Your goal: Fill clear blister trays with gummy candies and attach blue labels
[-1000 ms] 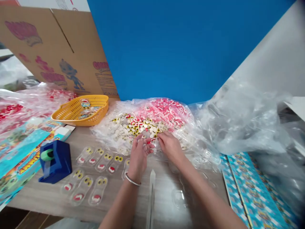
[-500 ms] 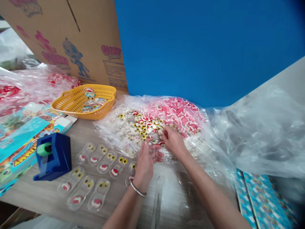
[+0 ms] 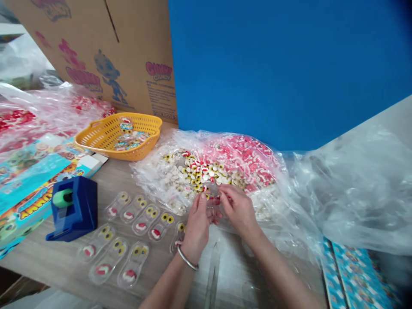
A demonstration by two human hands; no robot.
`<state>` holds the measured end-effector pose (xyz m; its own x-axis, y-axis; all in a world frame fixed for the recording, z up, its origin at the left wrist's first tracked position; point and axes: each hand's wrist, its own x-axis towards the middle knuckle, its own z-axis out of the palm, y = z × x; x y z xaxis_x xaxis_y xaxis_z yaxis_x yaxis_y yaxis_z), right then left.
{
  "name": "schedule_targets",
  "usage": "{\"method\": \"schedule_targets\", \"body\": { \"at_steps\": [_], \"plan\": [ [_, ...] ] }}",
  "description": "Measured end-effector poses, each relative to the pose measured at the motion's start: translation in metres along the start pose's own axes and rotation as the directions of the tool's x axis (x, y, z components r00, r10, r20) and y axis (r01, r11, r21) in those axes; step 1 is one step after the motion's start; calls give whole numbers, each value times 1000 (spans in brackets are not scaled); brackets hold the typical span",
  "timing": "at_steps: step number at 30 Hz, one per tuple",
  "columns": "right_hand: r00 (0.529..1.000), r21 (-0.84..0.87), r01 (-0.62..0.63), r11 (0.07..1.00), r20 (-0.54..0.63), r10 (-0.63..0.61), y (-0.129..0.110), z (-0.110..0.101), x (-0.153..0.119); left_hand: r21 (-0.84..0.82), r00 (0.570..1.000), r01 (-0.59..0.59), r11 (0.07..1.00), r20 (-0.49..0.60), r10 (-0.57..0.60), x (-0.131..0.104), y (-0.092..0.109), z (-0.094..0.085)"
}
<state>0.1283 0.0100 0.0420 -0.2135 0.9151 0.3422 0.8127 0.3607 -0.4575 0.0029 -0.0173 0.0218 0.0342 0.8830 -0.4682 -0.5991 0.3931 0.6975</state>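
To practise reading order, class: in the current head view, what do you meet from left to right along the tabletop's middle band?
Blue tape dispenser, left hand, right hand, blue patterned cards.

The wood-grain surface (image 3: 112,176) bears a blue tape dispenser (image 3: 74,209) near its left edge, filled clear trays (image 3: 140,220) toward its front edge, and, farther back, a yellow basket (image 3: 135,153) beside a plastic bag of candies (image 3: 193,171).

Bright, soft lt; glare on tabletop (image 3: 230,257); plastic (image 3: 357,193) at R blurry; top-R corner dark.
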Motion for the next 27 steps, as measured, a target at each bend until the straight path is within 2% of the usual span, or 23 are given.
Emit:
{"method": "schedule_targets", "body": {
  "at_steps": [2, 4, 7, 10, 13, 16, 18, 20, 23, 27],
  "plan": [
    [995, -213, -78, 974, 41, 89, 10, 2, 10, 38, 1000, 16, 999, -17, -16, -1, 2, 3],
    [984, -414, -57, 908, 130, 121, 17, 7, 20, 61, 999, 29, 998, -33, -27, -1, 3, 4],
    [978, -504, 8, 864, 184, 98, 21, 18, 26, 43, 999, 34, 999, -34, -33, 1, 0, 5],
    [987, -468, -8, 884, 141, 83, 25, 25, 26, 29, 999, 29, 999, -42, -28, 3, -3, 4],
    [994, -356, -41, 934, 83, 75, 25, 19, 21, 31, 999, 7, 1000, -49, -5, 1, -3, 4],
    [997, -70, -83, 994, -14, 82, 16, 6, 14, 28, 999, -10, 1000, -33, 11, -1, -1, 3],
    [993, 123, -102, 987, -54, 109, 7, 0, 8, 30, 1000, -14, 999, -20, 15, -1, -2, 2],
    [995, 223, -75, 972, -51, 89, -2, -1, -1, 34, 1000, -26, 999, -15, 26, 1, -3, 2],
    [998, 198, 50, 979, -47, -42, -10, 3, -15, 32, 999, -46, 998, -11, 46, 3, -6, 1],
    [981, 65, 159, 985, -124, -150, -9, 10, -27, 56, 997, -79, 995, 22, 78, 2, -8, -1]
  ]
}}
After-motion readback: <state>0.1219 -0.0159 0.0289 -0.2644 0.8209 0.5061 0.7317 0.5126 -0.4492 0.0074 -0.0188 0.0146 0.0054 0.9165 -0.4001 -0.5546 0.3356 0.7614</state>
